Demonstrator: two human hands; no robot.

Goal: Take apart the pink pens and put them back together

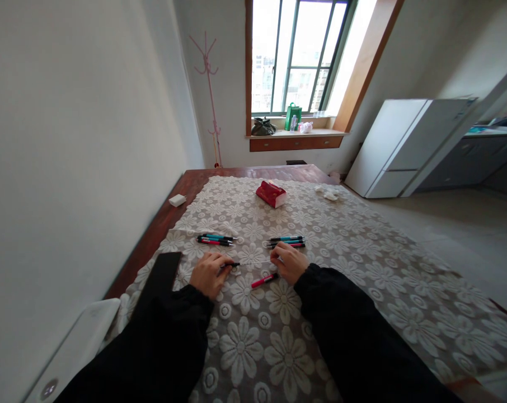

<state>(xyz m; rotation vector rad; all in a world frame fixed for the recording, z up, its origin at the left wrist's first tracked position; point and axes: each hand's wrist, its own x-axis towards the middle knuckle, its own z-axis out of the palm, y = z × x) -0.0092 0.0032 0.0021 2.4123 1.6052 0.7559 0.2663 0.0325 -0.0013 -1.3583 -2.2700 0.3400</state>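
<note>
The scene was viewed from a single head-worn camera, aimed forward and down over the near tabletop (362, 263), with the far window (297, 56) taken in at the top of the frame.

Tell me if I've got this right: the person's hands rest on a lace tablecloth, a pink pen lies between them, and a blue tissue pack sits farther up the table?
Not quite: the tissue pack is red, not blue, as the head view shows. The rest holds: the left hand and right hand rest on the lace tablecloth, and a pink pen lies between them.
</note>
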